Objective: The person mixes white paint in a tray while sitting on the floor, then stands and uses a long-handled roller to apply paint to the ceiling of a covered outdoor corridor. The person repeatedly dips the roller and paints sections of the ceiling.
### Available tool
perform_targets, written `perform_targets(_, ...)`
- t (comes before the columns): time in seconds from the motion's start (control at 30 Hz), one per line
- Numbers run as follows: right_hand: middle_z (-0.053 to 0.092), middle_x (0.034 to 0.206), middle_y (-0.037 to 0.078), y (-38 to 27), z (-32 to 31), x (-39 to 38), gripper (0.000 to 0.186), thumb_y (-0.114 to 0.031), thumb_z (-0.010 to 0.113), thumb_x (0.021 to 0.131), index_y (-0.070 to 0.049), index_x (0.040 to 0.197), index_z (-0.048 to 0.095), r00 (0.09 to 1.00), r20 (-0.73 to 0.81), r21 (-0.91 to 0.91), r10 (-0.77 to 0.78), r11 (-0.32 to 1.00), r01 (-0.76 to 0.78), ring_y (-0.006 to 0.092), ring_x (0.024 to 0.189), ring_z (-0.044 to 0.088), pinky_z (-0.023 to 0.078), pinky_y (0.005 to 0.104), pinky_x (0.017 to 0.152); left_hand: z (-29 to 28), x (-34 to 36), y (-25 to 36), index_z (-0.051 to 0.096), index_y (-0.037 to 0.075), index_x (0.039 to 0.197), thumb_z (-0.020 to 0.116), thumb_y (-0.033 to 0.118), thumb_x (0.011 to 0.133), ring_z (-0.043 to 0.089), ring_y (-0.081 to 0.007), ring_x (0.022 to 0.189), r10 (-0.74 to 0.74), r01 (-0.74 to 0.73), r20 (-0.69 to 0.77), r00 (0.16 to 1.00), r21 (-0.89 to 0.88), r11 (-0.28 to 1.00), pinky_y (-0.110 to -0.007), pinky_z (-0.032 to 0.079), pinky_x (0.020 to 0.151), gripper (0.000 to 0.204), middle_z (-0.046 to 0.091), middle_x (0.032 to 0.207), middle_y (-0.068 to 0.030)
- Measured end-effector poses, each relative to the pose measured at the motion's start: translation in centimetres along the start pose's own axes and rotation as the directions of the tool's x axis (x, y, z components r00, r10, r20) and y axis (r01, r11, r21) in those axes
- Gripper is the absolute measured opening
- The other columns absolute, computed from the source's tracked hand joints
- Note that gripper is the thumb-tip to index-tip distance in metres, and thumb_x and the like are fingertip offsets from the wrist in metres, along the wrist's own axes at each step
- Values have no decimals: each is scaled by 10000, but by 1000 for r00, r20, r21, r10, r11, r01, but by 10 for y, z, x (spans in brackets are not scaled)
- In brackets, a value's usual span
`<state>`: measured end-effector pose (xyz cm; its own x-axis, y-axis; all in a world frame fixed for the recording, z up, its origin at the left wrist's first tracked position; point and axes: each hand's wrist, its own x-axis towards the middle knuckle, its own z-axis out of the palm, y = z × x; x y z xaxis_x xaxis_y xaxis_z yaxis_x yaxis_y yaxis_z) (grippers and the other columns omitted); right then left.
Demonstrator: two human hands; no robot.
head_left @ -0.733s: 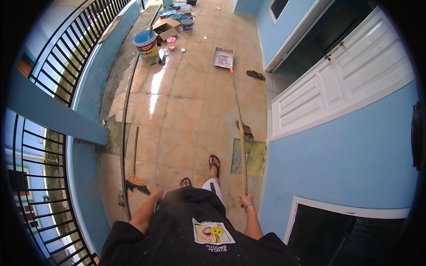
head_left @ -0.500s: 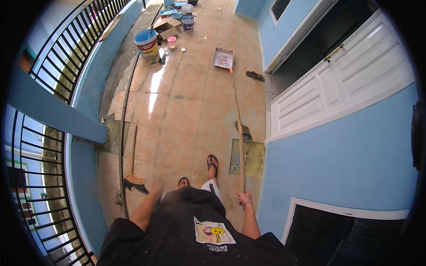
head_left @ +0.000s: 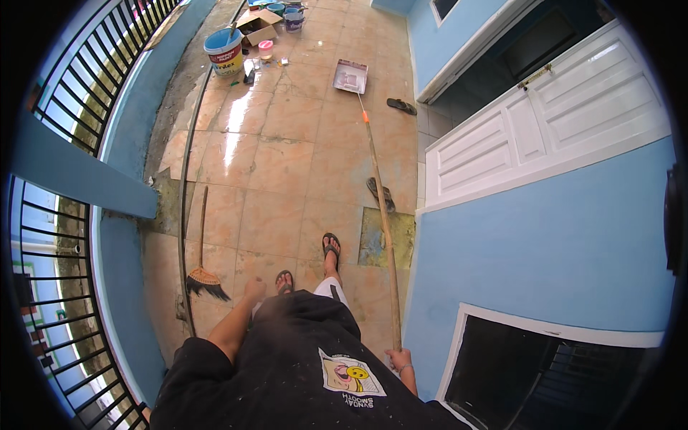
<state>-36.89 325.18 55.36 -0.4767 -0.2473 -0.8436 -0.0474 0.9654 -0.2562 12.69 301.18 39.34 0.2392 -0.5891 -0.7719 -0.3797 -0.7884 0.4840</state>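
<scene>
In my right hand, low at the right, is the butt end of a long-handled paint roller. Its wooden pole runs forward over the floor to an orange grip and a thin metal rod. The rod reaches the near edge of a paint tray, whose inside is pale with reddish stains; the roller head cannot be made out there. My left hand hangs beside my left thigh, fingers curled, with nothing visible in it. Nearest to that hand, on the floor to the left, lies a broom with black bristles.
A large paint bucket, a pink-lidded jar, a cardboard box and a smaller pail stand at the far left. Loose sandals lie near the right wall. A black railing borders the left; a white door stands at the right.
My right hand has drawn the pole back toward me, and more metal rod shows between the orange grip and the tray. The view has shifted slightly. My left hand looks less blurred.
</scene>
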Motion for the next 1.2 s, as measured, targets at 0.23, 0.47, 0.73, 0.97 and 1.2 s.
perform_targets(0.23, 515, 559, 43, -89, 41, 57, 223, -148, 754, 842, -18, 796, 578, 998, 37, 144, -44, 989, 38, 174, 424, 505, 386, 340, 396, 4, 30, -10, 608, 0, 1232, 592, 102, 854, 713, -287, 649, 99, -98, -19, 995, 74, 992, -404, 570, 538, 391, 704, 916, -215)
perform_targets(0.47, 485, 576, 29, -186, 73, 95, 259, -161, 767, 830, -92, 776, 524, 998, 30, 164, -53, 985, 48, 167, 432, 478, 369, 351, 396, -11, 31, 4, 529, -6, 1319, 590, 114, 892, 699, -259, 676, 7, -5, 16, 1000, -125, 992, -397, 562, 521, 448, 661, 982, -193)
perform_targets(0.73, 481, 568, 21, -163, 53, 71, 247, -143, 766, 830, -85, 797, 529, 995, 8, 113, -97, 989, 96, 166, 428, 475, 371, 347, 396, -15, 7, -14, 541, -4, 1318, 583, 105, 891, 692, -263, 668, -63, 62, -9, 998, -59, 996, -397, 564, 542, 443, 670, 1048, -192)
perform_targets(0.97, 505, 555, 31, -52, 20, 4, 223, -133, 771, 824, -55, 773, 568, 1000, -5, 71, -5, 997, 5, 164, 405, 475, 364, 347, 385, -5, -6, -23, 640, 11, 1232, 602, 137, 880, 690, -279, 603, -72, 72, -29, 997, 2, 997, -389, 541, 478, 376, 718, 900, -180)
perform_targets(1.2, 513, 544, 53, -7, 9, 11, 247, -142, 770, 828, -40, 752, 558, 1000, -2, 71, -19, 997, 19, 173, 397, 489, 362, 348, 369, 1, 6, -18, 594, -19, 1282, 602, 122, 866, 696, -254, 654, -61, 63, 39, 997, -47, 997, -372, 565, 540, 439, 702, 917, -190)
